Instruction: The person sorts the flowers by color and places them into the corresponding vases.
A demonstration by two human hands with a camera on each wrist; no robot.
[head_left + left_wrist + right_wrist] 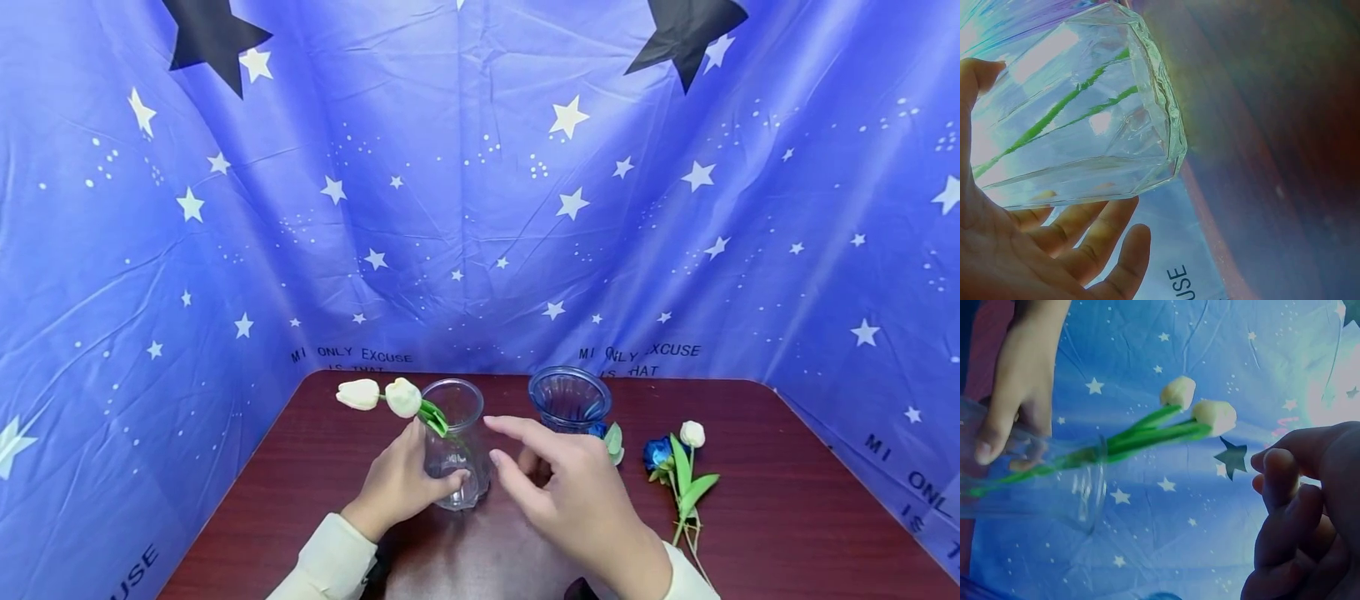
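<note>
My left hand (399, 479) grips a clear glass vase (459, 450) around its side, thumb across the front. Two white tulips (403, 397) stand in it and lean over the rim to the left. Their green stems (1063, 103) run down inside the glass, as the left wrist view shows. Just right of the vase is my right hand (581, 492), apart from the glass, its fingers loosely bent and nothing between them. In the right wrist view the tulip heads (1213, 417) lie beyond those fingers.
A blue glass vase (568, 400) stands behind my right hand, which partly hides it. A green leaf (614, 443) and a bit of blue flower show beside it. Farther right on the dark red table (787, 500) lie a blue rose (657, 453) and a white tulip (692, 433). Starry blue cloth surrounds the table.
</note>
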